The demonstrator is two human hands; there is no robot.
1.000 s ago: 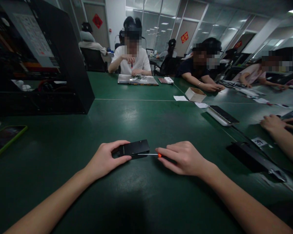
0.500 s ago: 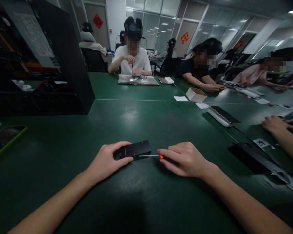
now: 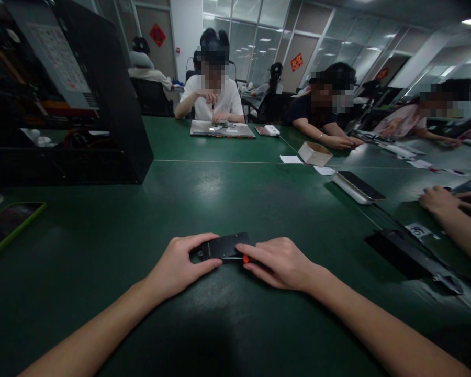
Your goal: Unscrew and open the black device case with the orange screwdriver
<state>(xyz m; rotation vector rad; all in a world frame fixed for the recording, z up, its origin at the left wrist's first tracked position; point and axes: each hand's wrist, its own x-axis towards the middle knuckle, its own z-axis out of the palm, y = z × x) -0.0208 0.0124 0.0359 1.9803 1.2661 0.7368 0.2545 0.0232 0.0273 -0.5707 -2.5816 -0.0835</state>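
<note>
A small black rectangular case (image 3: 224,246) is gripped at its left end by my left hand (image 3: 182,264), thumb on the near edge and fingers on the far edge. My right hand (image 3: 278,262) is closed round a screwdriver (image 3: 246,258) with an orange-red handle; most of the handle is hidden in the palm. Its thin metal shaft points left along the near long side of the case, and the tip is hidden near my left thumb. One right fingertip rests on the right end of the case.
An open black computer tower (image 3: 113,99) stands at the left, with a green-edged phone (image 3: 13,222) before it. To the right lie a white-and-black device (image 3: 359,187), a black elongated part (image 3: 410,256) with cables and a small box (image 3: 314,153). Co-workers sit opposite and at right.
My right hand and the screwdriver have moved left, so a finger now touches the case. The left hand and case have shifted slightly right and nearer.
</note>
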